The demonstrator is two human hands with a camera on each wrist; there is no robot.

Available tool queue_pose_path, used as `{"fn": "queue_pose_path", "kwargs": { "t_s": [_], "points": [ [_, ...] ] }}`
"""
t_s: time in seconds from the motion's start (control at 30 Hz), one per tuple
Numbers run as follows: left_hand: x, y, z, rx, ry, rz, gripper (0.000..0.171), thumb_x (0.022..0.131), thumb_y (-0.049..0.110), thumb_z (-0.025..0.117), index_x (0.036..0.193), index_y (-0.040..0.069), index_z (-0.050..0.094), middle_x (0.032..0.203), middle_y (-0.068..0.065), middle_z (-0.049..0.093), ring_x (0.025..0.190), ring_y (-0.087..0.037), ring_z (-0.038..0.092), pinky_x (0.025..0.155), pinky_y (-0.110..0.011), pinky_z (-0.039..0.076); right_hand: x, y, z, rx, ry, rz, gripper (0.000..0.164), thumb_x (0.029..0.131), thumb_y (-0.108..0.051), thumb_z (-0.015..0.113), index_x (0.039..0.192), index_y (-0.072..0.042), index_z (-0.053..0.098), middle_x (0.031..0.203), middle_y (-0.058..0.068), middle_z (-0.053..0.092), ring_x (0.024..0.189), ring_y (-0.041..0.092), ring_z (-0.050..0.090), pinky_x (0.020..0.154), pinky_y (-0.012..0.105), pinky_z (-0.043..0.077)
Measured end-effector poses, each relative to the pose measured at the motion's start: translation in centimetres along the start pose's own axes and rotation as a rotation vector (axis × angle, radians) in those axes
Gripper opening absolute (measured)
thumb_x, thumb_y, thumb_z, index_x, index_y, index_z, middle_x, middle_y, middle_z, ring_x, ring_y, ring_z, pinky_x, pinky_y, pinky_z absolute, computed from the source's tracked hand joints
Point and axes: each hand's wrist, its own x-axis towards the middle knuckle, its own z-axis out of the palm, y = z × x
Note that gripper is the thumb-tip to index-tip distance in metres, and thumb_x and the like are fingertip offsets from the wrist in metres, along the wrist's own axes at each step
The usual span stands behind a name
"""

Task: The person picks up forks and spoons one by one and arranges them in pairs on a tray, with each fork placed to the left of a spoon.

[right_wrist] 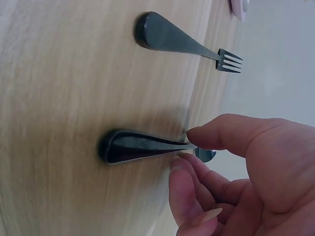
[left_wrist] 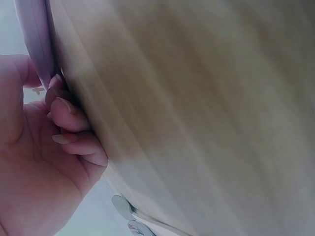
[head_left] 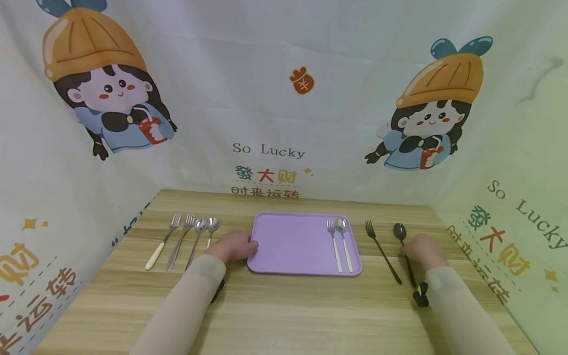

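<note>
My left hand [head_left: 232,245] grips the left edge of a lilac tray [head_left: 288,246], its thumb on the upper side and fingers curled at the rim in the left wrist view. At the tray's right end lie a fork [head_left: 336,252] and a spoon [head_left: 346,250], both with white handles, side by side. Right of the tray, my right hand [head_left: 426,250] pinches the handle of a black spoon [right_wrist: 142,146] between thumb and fingers. The spoon's bowl points away from me. A black fork [head_left: 383,253] lies between that spoon and the tray.
Left of the tray lie a cream-handled fork [head_left: 156,254], a silver fork [head_left: 181,240] and two spoons, one silver spoon [head_left: 200,226] beside another spoon [head_left: 213,225] partly hidden by my left hand. A printed cloth [head_left: 337,148] encloses the wooden table [head_left: 301,315] at the back and sides.
</note>
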Motion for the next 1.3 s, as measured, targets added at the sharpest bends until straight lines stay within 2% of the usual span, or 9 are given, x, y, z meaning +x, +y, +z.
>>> {"fn": "queue_pose_path", "kwargs": {
  "t_s": [0.13, 0.33, 0.5, 0.73, 0.9, 1.03, 1.17, 1.3],
  "points": [
    [-1.5, 1.4, -1.1, -0.014, -0.009, -0.006, 0.029, 0.105, 0.035, 0.052, 0.108, 0.013, 0.069, 0.108, -0.009, 0.075, 0.097, -0.026, 0.066, 0.101, -0.053, 0.056, -0.5, -0.4, -0.2, -0.012, -0.006, -0.005, 0.053, 0.097, -0.034, 0.071, 0.113, 0.016, 0.069, 0.112, 0.032, 0.071, 0.097, 0.042, 0.065, 0.088, 0.056, 0.058],
    [0.5, -0.6, 0.2, 0.000, 0.012, 0.005, 0.028, 0.102, 0.040, 0.051, 0.101, 0.017, 0.068, 0.099, -0.003, 0.072, 0.090, -0.023, 0.064, 0.093, -0.049, 0.056, -1.1, -0.9, -0.3, -0.011, 0.004, -0.018, 0.042, 0.100, -0.030, 0.069, 0.097, 0.011, 0.069, 0.095, 0.024, 0.068, 0.086, 0.035, 0.062, 0.081, 0.050, 0.056],
    [1.3, -1.2, 0.7, 0.001, 0.014, 0.003, 0.026, 0.102, 0.038, 0.051, 0.100, 0.018, 0.068, 0.097, -0.003, 0.072, 0.090, -0.023, 0.065, 0.095, -0.049, 0.056, -1.5, -1.1, -0.3, -0.001, 0.019, -0.028, 0.035, 0.099, -0.028, 0.069, 0.087, 0.005, 0.068, 0.089, 0.019, 0.065, 0.083, 0.032, 0.060, 0.077, 0.046, 0.054],
    [1.1, -1.1, 0.6, 0.007, 0.008, -0.001, 0.029, 0.103, 0.041, 0.051, 0.105, 0.019, 0.069, 0.103, -0.003, 0.074, 0.093, -0.023, 0.066, 0.097, -0.049, 0.056, -1.6, -1.3, -0.2, 0.023, 0.016, -0.013, 0.036, 0.099, -0.029, 0.070, 0.075, -0.004, 0.061, 0.080, 0.013, 0.061, 0.076, 0.027, 0.058, 0.069, 0.039, 0.049],
    [0.8, -0.9, 0.5, 0.009, 0.009, 0.008, 0.030, 0.103, 0.042, 0.053, 0.108, 0.017, 0.070, 0.106, -0.004, 0.075, 0.094, -0.023, 0.066, 0.098, -0.050, 0.056, -1.4, -1.2, 0.0, 0.025, 0.022, -0.010, 0.035, 0.097, -0.029, 0.073, 0.081, 0.002, 0.066, 0.087, 0.019, 0.066, 0.081, 0.031, 0.060, 0.073, 0.044, 0.053],
    [1.1, -1.0, 0.7, 0.006, 0.013, -0.005, 0.028, 0.103, 0.041, 0.052, 0.106, 0.018, 0.069, 0.105, -0.003, 0.074, 0.094, -0.022, 0.065, 0.099, -0.051, 0.056, -1.5, -1.1, 0.1, 0.021, 0.022, -0.016, 0.035, 0.096, -0.030, 0.075, 0.077, -0.002, 0.064, 0.091, 0.021, 0.066, 0.085, 0.033, 0.060, 0.077, 0.046, 0.053],
    [0.7, -0.6, 0.4, 0.020, 0.007, 0.008, 0.030, 0.104, 0.039, 0.052, 0.109, 0.016, 0.070, 0.105, -0.005, 0.075, 0.093, -0.024, 0.066, 0.096, -0.052, 0.057, -1.3, -1.0, 0.3, 0.047, 0.007, -0.014, 0.040, 0.097, -0.030, 0.075, 0.068, -0.009, 0.057, 0.076, 0.011, 0.060, 0.075, 0.026, 0.057, 0.069, 0.038, 0.049],
    [0.2, -0.3, 0.1, 0.020, 0.006, 0.019, 0.031, 0.104, 0.039, 0.051, 0.109, 0.015, 0.070, 0.104, -0.006, 0.075, 0.092, -0.024, 0.066, 0.093, -0.050, 0.057, -0.7, -0.5, 0.5, 0.117, -0.051, -0.004, 0.047, 0.100, -0.029, 0.069, 0.059, -0.015, 0.051, 0.058, -0.003, 0.051, 0.060, 0.017, 0.049, 0.063, 0.032, 0.042]
  ]
}}
